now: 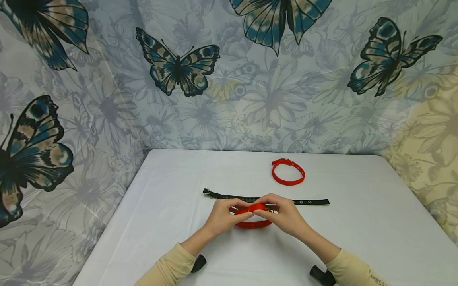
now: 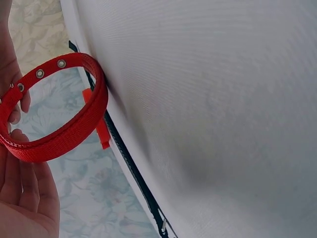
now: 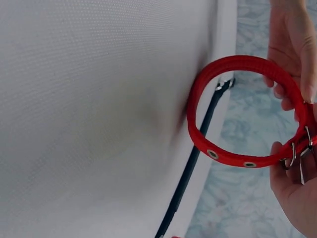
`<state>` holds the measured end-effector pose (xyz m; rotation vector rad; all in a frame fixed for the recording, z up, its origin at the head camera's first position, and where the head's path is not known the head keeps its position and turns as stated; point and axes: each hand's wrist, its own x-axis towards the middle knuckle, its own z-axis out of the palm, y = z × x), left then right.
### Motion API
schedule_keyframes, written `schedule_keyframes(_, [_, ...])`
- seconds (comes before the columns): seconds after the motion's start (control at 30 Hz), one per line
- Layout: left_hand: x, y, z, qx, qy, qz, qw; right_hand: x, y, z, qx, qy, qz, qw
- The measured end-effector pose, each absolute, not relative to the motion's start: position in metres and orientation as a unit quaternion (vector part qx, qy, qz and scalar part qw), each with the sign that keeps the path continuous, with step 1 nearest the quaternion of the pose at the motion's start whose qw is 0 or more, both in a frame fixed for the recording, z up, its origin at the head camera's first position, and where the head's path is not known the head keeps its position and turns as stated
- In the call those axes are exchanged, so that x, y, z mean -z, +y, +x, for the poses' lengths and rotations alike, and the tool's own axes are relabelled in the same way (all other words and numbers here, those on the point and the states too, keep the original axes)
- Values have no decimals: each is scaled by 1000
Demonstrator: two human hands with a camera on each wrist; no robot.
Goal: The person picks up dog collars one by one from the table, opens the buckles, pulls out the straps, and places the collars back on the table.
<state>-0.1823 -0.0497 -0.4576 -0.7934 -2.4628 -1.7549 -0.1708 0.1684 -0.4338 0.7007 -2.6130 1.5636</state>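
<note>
A red collar, closed into a loop, is held up over the near middle of the table by both hands. My left hand pinches its upper side between thumb and fingers. Close beside it, my right hand pinches the same stretch of strap, with the thumbs nearly meeting. In the right wrist view the metal buckle lies by the right hand's fingers. Metal eyelets run along the strap in the left wrist view. The loop's lower part hangs below the hands, close over the white tabletop.
Behind the hands a black collar lies stretched out across the white table, buckle end to the left. Farther back sits a second red collar, fastened in a ring. A butterfly-patterned wall stands behind the table.
</note>
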Motion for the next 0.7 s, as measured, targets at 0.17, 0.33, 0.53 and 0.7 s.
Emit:
schedule_keyframes(0.17, [459,-50,-183,565,-785,-252,7,435,166,-171,-506,-834,219,11])
schedule_keyframes(0.33, [459,-49,-182,573,-783,-243,6,438,167,-171,-528,-820,221,0])
schedule_keyframes(0.53, [459,-48,-182,585,-773,-243,10,441,169,-172,-550,-802,232,-6])
schedule_keyframes(0.7, [460,-49,-183,583,-777,-237,6,440,169,-174,-554,-798,237,-4])
